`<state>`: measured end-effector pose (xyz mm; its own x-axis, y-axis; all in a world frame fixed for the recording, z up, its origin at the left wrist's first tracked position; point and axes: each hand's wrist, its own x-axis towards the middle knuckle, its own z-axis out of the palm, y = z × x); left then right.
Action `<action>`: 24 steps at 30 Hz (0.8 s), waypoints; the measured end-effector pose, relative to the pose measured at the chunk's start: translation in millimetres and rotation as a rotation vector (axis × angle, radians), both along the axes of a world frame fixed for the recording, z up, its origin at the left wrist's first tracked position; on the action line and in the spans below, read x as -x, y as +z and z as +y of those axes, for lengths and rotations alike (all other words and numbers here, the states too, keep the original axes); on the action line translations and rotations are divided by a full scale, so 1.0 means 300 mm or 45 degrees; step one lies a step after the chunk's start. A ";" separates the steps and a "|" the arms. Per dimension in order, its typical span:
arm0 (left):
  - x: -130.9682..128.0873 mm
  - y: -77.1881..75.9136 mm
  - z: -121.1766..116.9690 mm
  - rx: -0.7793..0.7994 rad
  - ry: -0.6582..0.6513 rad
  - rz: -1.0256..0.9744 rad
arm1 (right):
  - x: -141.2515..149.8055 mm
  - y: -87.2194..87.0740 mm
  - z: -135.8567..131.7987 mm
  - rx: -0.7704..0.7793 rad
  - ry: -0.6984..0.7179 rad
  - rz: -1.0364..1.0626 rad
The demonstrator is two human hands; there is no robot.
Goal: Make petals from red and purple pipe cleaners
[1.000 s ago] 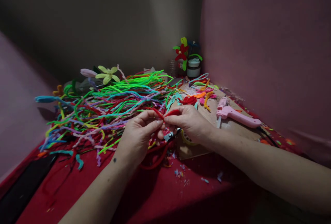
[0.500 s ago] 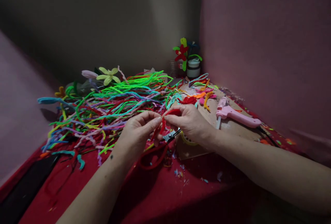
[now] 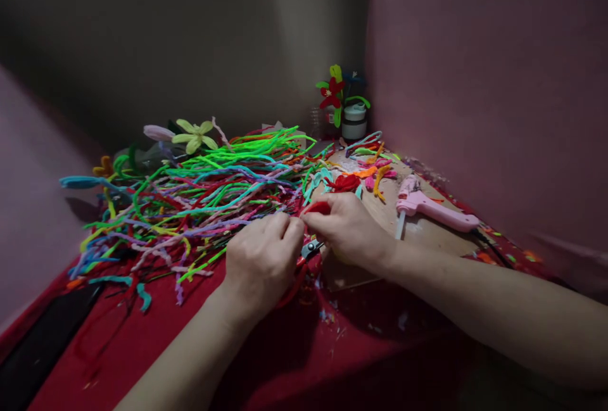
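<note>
Both hands meet above the front of the table. My right hand [image 3: 354, 230] pinches a red pipe cleaner [image 3: 317, 208], whose bent loop shows above the thumb. My left hand [image 3: 266, 259] is turned knuckles up, its fingers closed against the same red piece; the fingertips are hidden. Red-handled scissors [image 3: 311, 247] lie on the table beneath the hands, partly covered by the left one. Just behind the right hand sits a bundle of red pipe-cleaner loops [image 3: 345, 183].
A large heap of coloured pipe cleaners [image 3: 209, 189] spreads over the left. On the right, a pink glue gun [image 3: 434, 208] rests on a brown board [image 3: 446, 240]. Pipe-cleaner flowers [image 3: 331, 93] and a lidded jar [image 3: 354, 123] stand at the back. A black flat object [image 3: 52, 335] lies front left.
My left hand has rolled over, from thumb side showing to knuckles up, and now covers more of the scissors. My right hand keeps its pinch on the red pipe cleaner.
</note>
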<state>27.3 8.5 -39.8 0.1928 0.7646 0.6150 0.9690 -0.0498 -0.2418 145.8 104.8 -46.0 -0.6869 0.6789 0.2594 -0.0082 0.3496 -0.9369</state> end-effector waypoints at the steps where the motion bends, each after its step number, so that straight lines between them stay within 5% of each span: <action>1: 0.001 -0.005 0.000 -0.032 -0.018 0.158 | 0.003 0.001 0.006 0.240 0.075 0.000; 3: 0.005 -0.007 0.003 -0.047 -0.042 0.224 | 0.007 0.004 0.018 0.559 0.160 0.024; 5: 0.009 0.004 0.011 -0.010 -0.045 -0.035 | 0.008 0.007 0.026 0.553 0.149 0.053; 9: 0.015 0.052 0.023 0.358 -0.112 -1.065 | 0.000 0.009 0.029 0.028 0.045 0.084; 12: 0.017 0.076 0.023 0.699 -0.139 -1.469 | -0.008 0.005 0.016 -0.350 -0.031 0.048; 15: 0.016 0.057 0.018 0.770 -0.077 -1.315 | -0.009 0.004 0.001 -0.527 -0.145 -0.001; 19: 0.020 0.001 0.014 0.386 0.181 -0.609 | 0.005 0.001 0.003 -0.309 -0.177 0.009; 24: 0.032 -0.019 0.019 0.378 0.055 -0.455 | 0.011 0.000 0.013 -0.197 -0.069 0.011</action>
<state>17.7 14.2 -45.6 -0.0270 0.9202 0.3905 0.9917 -0.0245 0.1261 142.6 108.6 -46.0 -0.6479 0.6663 0.3691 0.0068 0.4896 -0.8719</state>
